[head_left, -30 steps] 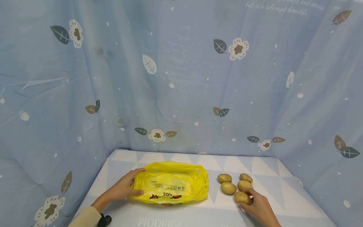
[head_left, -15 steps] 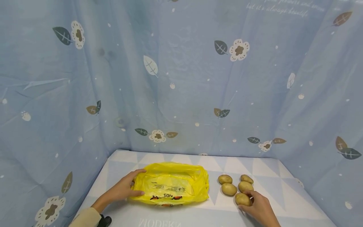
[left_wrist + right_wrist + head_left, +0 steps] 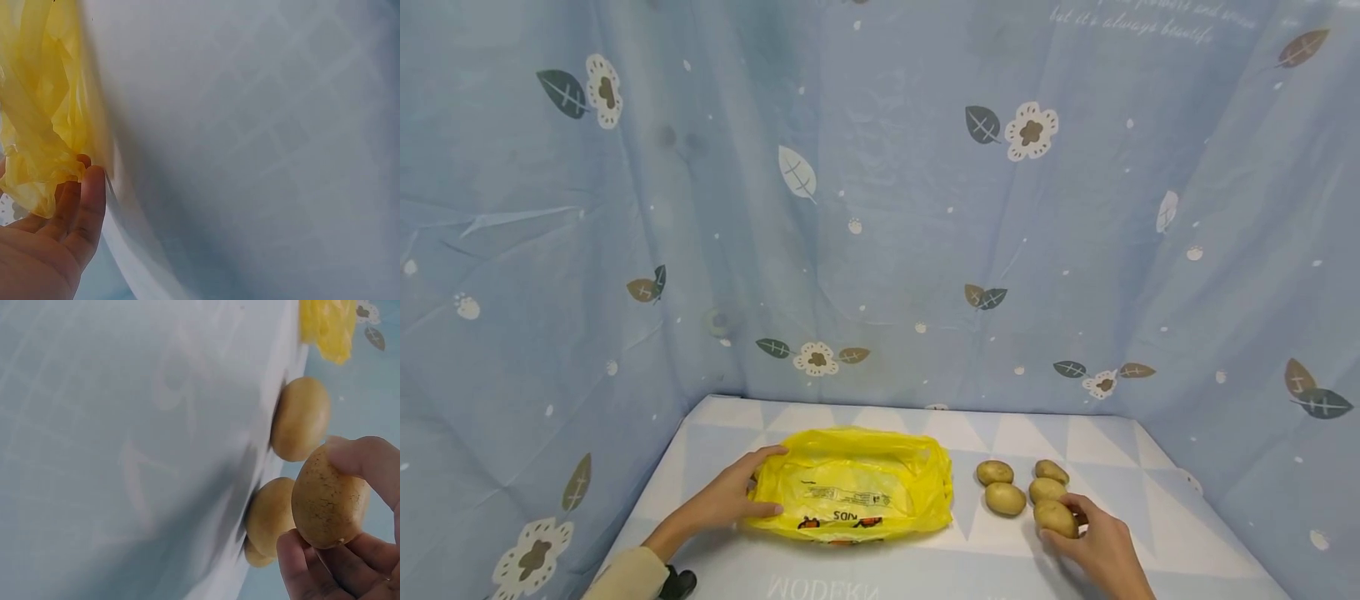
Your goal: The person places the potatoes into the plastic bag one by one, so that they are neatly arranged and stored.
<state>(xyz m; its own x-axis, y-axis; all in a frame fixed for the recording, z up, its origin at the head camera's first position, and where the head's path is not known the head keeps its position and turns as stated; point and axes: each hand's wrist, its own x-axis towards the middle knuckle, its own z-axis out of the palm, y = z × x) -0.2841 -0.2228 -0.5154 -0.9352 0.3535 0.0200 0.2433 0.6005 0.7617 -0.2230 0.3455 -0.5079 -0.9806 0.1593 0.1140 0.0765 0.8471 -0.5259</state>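
The right hand (image 3: 1101, 540) pinches a potato (image 3: 1055, 518); the bag (image 3: 842, 504), long from side to side, lies leftward, its left end gripped by the left hand (image 3: 724, 498)

We are looking at a small nook, a bit like a tent or a booth. Blue cloth (image 3: 880, 208) hangs in soft folds at the back and on both sides. We see flowers (image 3: 1031, 131), leaves (image 3: 982, 124) and white words (image 3: 1131, 23) printed on it. Inside is a table (image 3: 970, 567) with pale triangles (image 3: 985, 425) and big letters (image 3: 823, 589) on top. The cloth looks homey, but we can't tell if this is a home or what room it is.
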